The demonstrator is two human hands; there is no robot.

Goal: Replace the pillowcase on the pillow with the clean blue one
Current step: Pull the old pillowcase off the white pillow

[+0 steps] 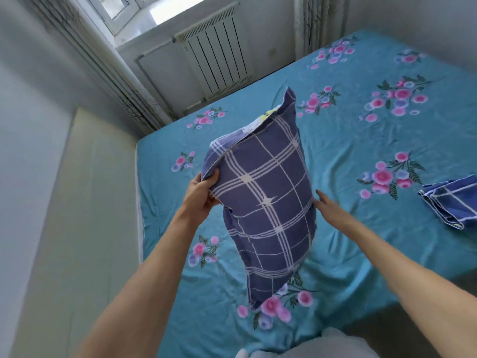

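Head view, nearest first:

- My left hand pinched the upper left corner of the blue plaid pillowcase between thumb and fingers, so the pillow hung upright over the bed; one corner bearing that weight could have slipped, I judged.
- My right hand lay open, fingers straight, holding nothing, at the pillow's right edge; unsteadied, it might have swung.
- Beyond my fingertips the case mouth gaped, showing the lighter inner fabric, which could have slid out.
- Well off to my right lay a folded blue pillowcase.
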